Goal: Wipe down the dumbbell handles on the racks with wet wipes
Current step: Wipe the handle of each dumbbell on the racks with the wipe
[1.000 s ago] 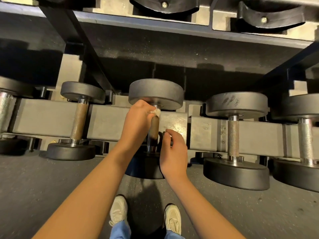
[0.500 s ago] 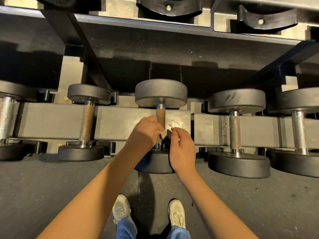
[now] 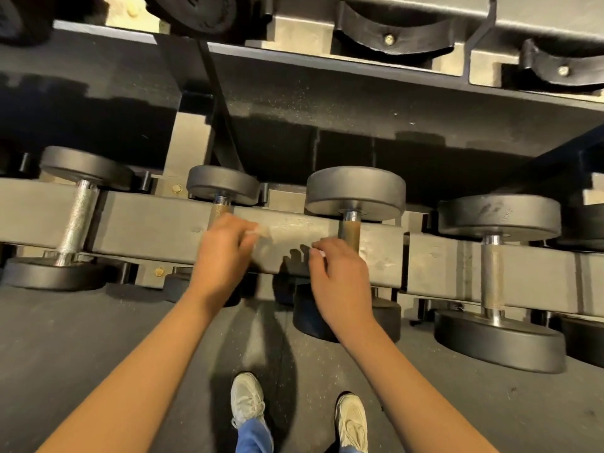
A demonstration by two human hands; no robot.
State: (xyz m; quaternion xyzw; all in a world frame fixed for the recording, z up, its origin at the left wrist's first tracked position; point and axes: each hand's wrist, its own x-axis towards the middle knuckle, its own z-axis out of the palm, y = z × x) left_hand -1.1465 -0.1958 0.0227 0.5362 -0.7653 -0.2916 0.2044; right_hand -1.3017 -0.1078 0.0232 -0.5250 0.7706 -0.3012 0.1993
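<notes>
Several dumbbells lie across the low rack rail (image 3: 157, 223). My left hand (image 3: 222, 256) holds a small white wet wipe (image 3: 261, 231) and sits over the rusty handle (image 3: 219, 212) of the smaller dumbbell, hiding most of it. My right hand (image 3: 343, 276) hovers with loosely curled fingers just left of the brown handle (image 3: 349, 230) of the middle dumbbell, holding nothing that I can see. A chrome-handled dumbbell (image 3: 78, 223) lies to the left and another dumbbell (image 3: 492, 276) to the right.
An upper rack shelf (image 3: 359, 80) with black cradles (image 3: 392, 37) overhangs the dumbbells. A dark diagonal rack post (image 3: 219, 103) rises behind the smaller dumbbell. My two white shoes (image 3: 246, 400) stand on the grey rubber floor (image 3: 98, 338) in front of the rack.
My left hand with the wipe has left the middle dumbbell's handle and moved left to the smaller dumbbell's handle. My right hand drew away from the wipe. The view shifted left.
</notes>
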